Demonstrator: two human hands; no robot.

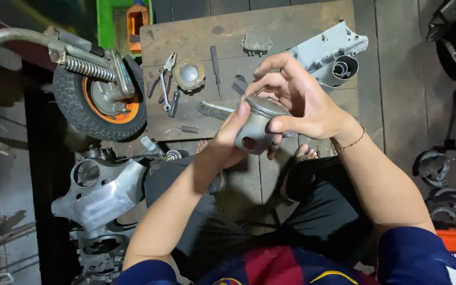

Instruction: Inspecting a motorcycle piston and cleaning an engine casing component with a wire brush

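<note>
A grey metal piston (pixel 254 126) with a round pin hole in its side is held up over my lap. My left hand (pixel 227 143) grips it from below, thumb up along its side. My right hand (pixel 296 100) holds its top rim, thumb and fingers curled around the crown, a thin bracelet on the wrist. Both hands touch the piston above a wooden board (pixel 196 37) on the floor.
On the board lie pliers (pixel 163 79), a round tape roll (pixel 189 74), a screwdriver (pixel 215 63), a wire brush (pixel 212 109) and a grey engine casing (pixel 333 53). A small wheel with orange rim (pixel 101 100) stands left. Another casing (pixel 98 190) sits lower left.
</note>
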